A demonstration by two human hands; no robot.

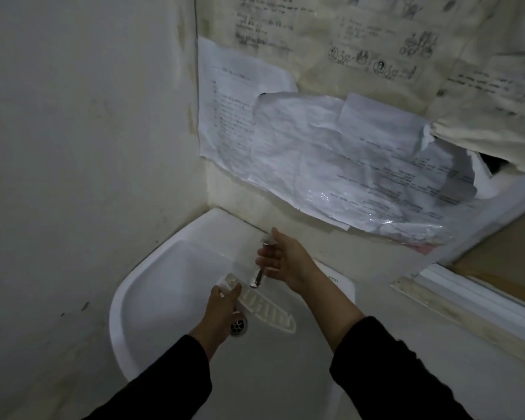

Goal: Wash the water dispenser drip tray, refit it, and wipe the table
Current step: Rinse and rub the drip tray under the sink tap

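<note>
Over the sink (152,268): drip tray (262,307), light, rigid, likely slippery, clamped endwise by left hand (222,310); tap (259,268) gripped by right hand (282,262).

A small dark brand mark sits on the sink (343,286) rim at its right edge, too blurred to read. The printed papers (331,153) on the wall are illegible.

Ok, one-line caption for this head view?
Left hand holds the white slotted plastic drip tray over the white ceramic basin while right hand reaches the chrome tap.
</note>
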